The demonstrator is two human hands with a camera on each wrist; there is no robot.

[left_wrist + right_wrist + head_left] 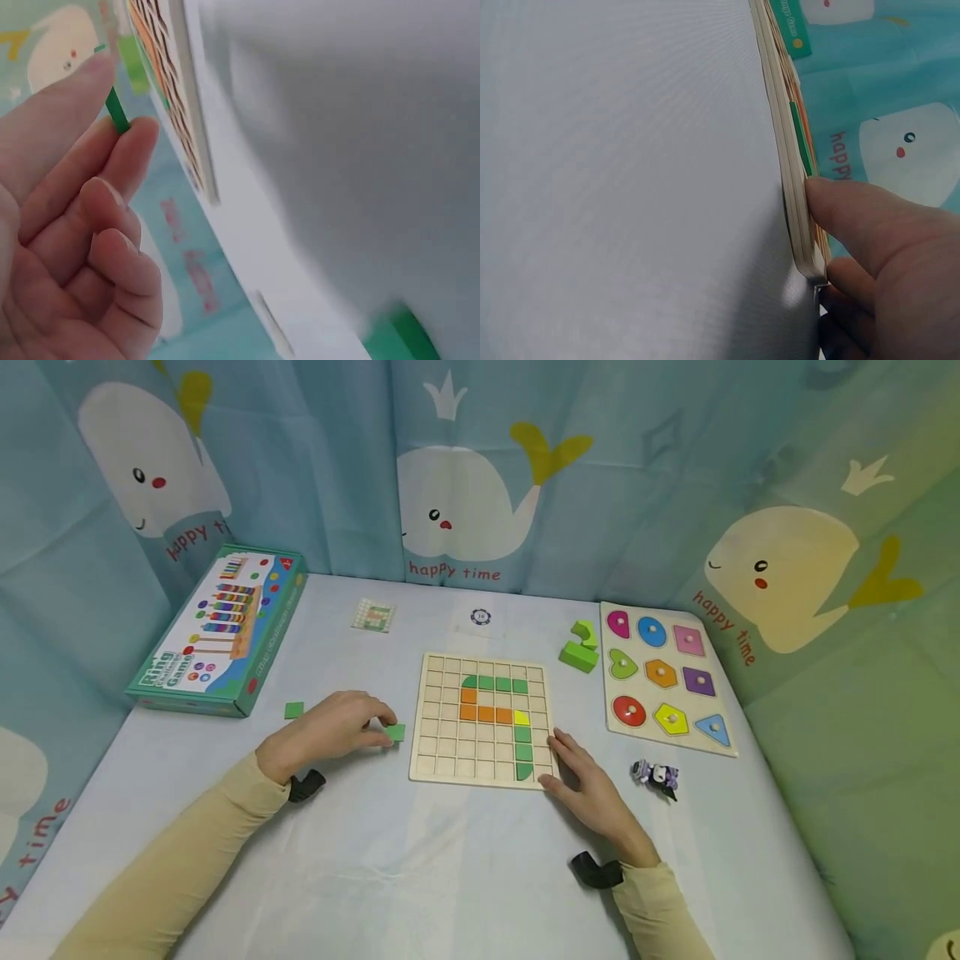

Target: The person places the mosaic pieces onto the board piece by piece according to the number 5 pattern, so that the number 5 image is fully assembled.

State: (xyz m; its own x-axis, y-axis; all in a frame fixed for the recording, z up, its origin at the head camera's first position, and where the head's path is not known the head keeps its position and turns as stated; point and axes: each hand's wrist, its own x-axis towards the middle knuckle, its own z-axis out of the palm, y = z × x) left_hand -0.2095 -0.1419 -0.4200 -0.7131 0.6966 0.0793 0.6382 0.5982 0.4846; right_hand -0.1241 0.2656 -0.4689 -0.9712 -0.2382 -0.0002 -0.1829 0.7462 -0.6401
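Observation:
A wooden grid board lies mid-table with green, orange and yellow tiles set in its cells. My left hand rests just left of the board and pinches a small green square tile between thumb and fingers; the left wrist view shows the green square tile edge-on at the fingertips. My right hand lies at the board's lower right corner, fingers touching its edge. In the right wrist view the thumb presses against the side of the grid board.
Another green tile lies left of my left hand. A Ring Game box sits far left, green blocks and a shape peg puzzle at right, a small figurine near my right hand, a card behind.

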